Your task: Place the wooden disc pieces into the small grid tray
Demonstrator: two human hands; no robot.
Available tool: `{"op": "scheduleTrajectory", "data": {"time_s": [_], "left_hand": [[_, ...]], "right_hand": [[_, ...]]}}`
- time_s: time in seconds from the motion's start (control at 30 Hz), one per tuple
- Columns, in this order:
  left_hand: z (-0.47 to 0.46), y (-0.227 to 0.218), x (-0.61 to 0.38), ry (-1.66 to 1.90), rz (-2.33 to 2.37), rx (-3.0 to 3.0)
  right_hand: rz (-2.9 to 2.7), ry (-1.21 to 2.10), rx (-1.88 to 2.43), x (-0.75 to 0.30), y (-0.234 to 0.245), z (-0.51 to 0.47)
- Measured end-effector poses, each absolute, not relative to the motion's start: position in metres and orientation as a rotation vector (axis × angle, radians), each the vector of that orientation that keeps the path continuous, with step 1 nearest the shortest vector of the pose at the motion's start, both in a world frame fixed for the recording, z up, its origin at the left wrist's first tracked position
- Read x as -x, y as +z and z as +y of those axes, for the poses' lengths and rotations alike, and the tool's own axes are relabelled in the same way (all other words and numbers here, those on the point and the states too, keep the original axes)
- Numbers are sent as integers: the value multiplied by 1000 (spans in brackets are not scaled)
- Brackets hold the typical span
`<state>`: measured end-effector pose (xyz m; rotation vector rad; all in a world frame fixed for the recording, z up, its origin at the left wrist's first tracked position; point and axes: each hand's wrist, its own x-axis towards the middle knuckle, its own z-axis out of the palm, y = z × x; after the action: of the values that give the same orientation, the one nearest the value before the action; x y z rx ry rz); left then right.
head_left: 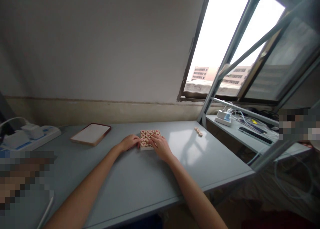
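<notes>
Round wooden Chinese chess pieces (148, 136) with red characters sit in rows inside a shallow, light-coloured box (146, 148) on the desk. My left hand (130, 143) is at the left side of this box, its curled fingers and thumb against the edge. Over the right part of the box lies my right hand (161, 146), fingers stretched out and touching the tops of the pieces. It covers several pieces there, and I cannot see anything held beneath it. A few loose Chinese chess pieces (198, 132) lie apart at the desk's far right.
A shallow, brown-rimmed lid (91, 134) lies at the back left. Beyond it, a white power strip (47, 135) with plugs stands at the left edge. A metal frame post (208, 104) rises at the right corner, beside a second desk (270, 148) with cables and devices.
</notes>
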<state>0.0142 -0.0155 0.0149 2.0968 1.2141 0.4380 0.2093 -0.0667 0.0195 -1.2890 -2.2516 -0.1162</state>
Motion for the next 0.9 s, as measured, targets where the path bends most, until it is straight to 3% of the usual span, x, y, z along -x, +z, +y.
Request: {"op": "scheduleTrajectory", "data": {"time_s": [0.3,0.47,0.8,0.9], "left_hand": [[-12,10,-14,431,1231,-2095],[-11,8,-14,425,1256,-2115],[-15,13,-14,431,1237,-2107],[-15,12,-14,437,1249,-2124]], "right_hand": [[-1448,-491,2042,-325,7,-22],[-1115,-368,2534,-378,-12,-5],[-1469,-520,2430,-358,-3,-17],[-1335,-650,2325,-365,-1,-17]]}}
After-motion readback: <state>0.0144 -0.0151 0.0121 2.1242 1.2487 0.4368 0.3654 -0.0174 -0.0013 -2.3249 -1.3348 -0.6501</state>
